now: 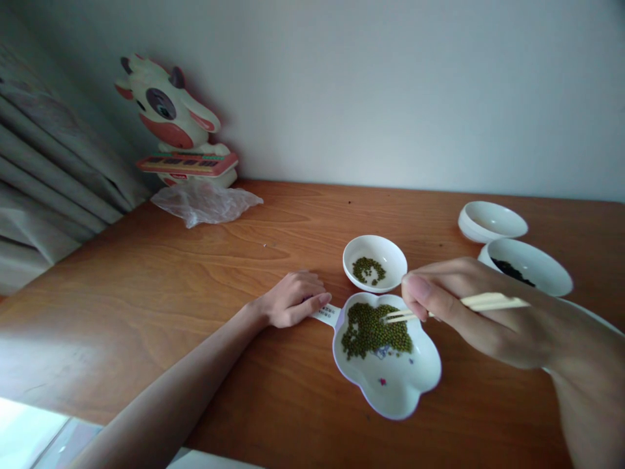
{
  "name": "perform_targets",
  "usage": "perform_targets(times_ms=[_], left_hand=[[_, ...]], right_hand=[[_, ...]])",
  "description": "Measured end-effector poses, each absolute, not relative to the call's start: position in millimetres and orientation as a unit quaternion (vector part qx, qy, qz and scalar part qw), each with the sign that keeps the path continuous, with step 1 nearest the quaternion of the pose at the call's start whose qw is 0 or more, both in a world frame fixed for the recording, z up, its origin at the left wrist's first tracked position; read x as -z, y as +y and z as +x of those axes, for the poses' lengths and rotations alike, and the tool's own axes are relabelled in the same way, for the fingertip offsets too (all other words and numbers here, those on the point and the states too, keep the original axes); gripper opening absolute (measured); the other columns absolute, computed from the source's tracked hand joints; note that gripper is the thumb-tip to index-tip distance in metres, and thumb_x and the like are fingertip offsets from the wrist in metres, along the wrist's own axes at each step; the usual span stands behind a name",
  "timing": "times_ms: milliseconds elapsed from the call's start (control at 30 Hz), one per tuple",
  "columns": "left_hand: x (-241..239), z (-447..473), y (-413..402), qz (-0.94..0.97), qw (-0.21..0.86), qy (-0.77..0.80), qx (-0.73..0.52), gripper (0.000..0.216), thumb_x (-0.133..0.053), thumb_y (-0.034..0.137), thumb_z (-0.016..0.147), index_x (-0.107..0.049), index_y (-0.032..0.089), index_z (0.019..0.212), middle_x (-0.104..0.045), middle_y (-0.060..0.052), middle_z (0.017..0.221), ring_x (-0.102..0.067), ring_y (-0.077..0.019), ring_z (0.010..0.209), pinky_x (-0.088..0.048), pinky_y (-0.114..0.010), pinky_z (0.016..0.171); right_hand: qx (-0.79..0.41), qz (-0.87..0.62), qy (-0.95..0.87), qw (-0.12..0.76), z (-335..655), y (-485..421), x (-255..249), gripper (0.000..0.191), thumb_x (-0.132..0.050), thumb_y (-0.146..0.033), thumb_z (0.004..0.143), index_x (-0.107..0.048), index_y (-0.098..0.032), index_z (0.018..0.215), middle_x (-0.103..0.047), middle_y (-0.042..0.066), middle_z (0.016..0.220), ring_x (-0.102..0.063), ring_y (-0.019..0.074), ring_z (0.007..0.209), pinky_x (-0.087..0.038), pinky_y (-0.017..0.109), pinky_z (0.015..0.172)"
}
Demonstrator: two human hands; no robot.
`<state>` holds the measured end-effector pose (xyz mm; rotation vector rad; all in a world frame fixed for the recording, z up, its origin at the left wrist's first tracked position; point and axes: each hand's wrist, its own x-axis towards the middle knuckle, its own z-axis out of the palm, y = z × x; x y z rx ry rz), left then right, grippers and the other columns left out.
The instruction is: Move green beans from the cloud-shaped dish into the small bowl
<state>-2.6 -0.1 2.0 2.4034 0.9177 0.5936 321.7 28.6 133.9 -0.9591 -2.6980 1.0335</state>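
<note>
A white flower-shaped dish (400, 391) lies on the wooden table (195, 293) and holds a heap of green mung beans (374, 330). My right hand (469, 306) is closed on a pair of wooden chopsticks (469, 305), whose tips rest in the beans. My left hand (295, 298) lies on the table with its fingers curled over the dish's short handle (326, 314). Just behind the dish stands a small round white bowl (375, 251) with a few green beans (368, 270) in it.
Two more white bowls stand at the right: an empty-looking one (492, 221) and one (532, 264) with dark contents. A cow-shaped toy (176, 124) and a crumpled plastic bag (205, 202) sit by the wall at the back left. A curtain (43, 169) hangs at the left.
</note>
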Motion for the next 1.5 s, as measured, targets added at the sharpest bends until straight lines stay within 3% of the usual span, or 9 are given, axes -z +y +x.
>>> perform_targets(times_ms=[367, 733, 1500], left_hand=[[0.3, 0.3, -1.4, 0.89, 0.221, 0.343, -0.206, 0.045, -0.04, 0.037, 0.112, -0.056, 0.019, 0.074, -0.063, -0.005, 0.074, -0.055, -0.0187, 0.072, -0.041, -0.036, 0.075], [-0.5, 0.1, -0.9, 0.89, 0.22, 0.342, -0.206, 0.045, -0.04, 0.037, 0.112, -0.055, 0.019, 0.074, -0.063, -0.005, 0.073, -0.056, -0.0187, 0.072, -0.042, -0.036, 0.076], [0.1, -0.8, -0.9, 0.887, 0.235, 0.343, -0.199, 0.042, -0.042, 0.035, 0.111, -0.054, 0.019, 0.074, -0.061, -0.005, 0.075, -0.054, -0.0182, 0.074, -0.04, -0.036, 0.075]], right_hand=[[-0.336, -0.308, -0.889, 0.047, 314.2, 29.3, -132.8, 0.048, -0.043, -0.044, 0.113, -0.047, -0.021, 0.071, -0.051, -0.003, 0.063, -0.046, 0.0129, 0.057, -0.031, 0.034, 0.058], [-0.314, -0.271, -0.905, 0.097, 308.9, 30.4, -130.0, 0.055, -0.034, -0.048, 0.113, -0.049, -0.021, 0.069, -0.05, -0.001, 0.06, -0.044, 0.0133, 0.055, -0.03, 0.033, 0.057], [-0.351, -0.298, -0.884, 0.078, 313.0, 33.5, -122.1, 0.055, -0.031, -0.055, 0.113, -0.05, -0.021, 0.074, -0.048, -0.003, 0.062, -0.042, 0.0118, 0.056, -0.031, 0.032, 0.056]])
